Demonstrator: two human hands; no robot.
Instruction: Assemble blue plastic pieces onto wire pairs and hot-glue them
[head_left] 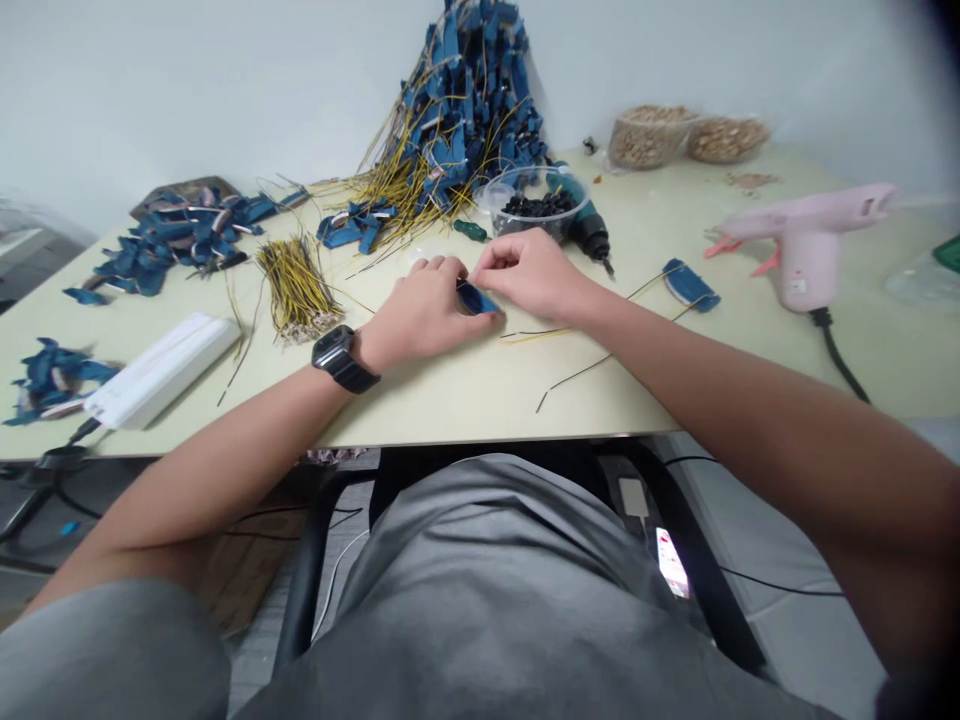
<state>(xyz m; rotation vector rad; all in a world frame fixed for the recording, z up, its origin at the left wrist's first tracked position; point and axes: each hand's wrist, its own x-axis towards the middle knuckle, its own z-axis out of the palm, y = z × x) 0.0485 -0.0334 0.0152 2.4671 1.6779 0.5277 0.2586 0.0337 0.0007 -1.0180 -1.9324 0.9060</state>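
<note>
Blue curved piece (474, 299) sits in the grip of the left hand (426, 308), between thumb and fingers, over the counter (450, 410). At its upper edge, the right hand (529, 268) bends its fingers inward; whether they grasp anything I cannot quite tell. Just beyond lie a green handle (470, 230), a clear tub (579, 212) of black parts and a power drill (589, 228). Farther out, a yellow-and-black wire bundle (298, 283) lies left, a pink glue gun (811, 235) right.
</note>
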